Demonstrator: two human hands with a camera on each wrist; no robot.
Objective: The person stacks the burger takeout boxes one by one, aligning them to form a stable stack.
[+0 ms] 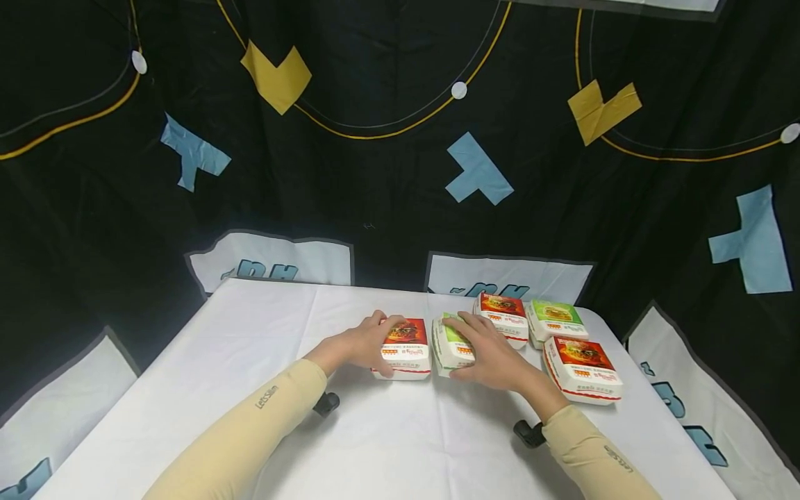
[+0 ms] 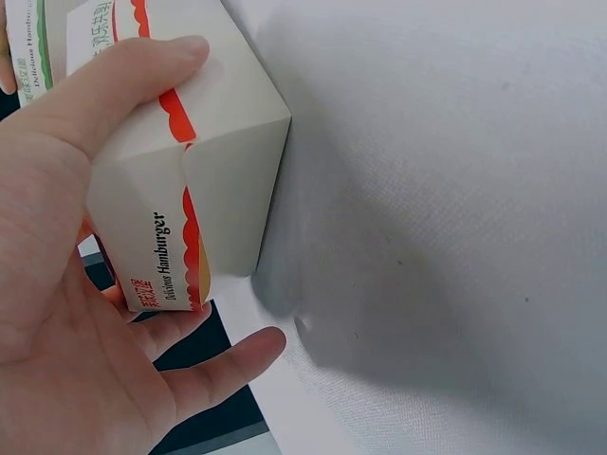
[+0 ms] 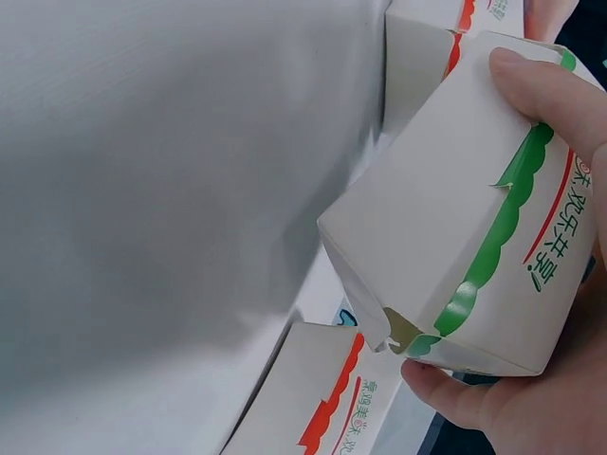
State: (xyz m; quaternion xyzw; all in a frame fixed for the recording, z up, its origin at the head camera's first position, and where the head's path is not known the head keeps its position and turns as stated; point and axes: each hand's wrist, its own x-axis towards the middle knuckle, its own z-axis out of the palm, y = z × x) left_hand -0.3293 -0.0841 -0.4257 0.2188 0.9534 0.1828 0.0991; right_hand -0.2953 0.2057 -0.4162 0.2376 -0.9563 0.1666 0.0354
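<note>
My left hand grips a red-topped hamburger box near the middle of the table. In the left wrist view, the thumb presses the front of this white carton, and other fingers reach round its far side. Just right of it, my right hand holds a green-topped hamburger box. Its thumb lies on the front wall in the right wrist view, with a finger at the side corner. The two boxes stand side by side, a narrow gap between them in the head view.
To the right are a red-topped box at the back, a green-topped box beside it and another red-topped box in front. A white cloth covers the table. A black curtain hangs behind.
</note>
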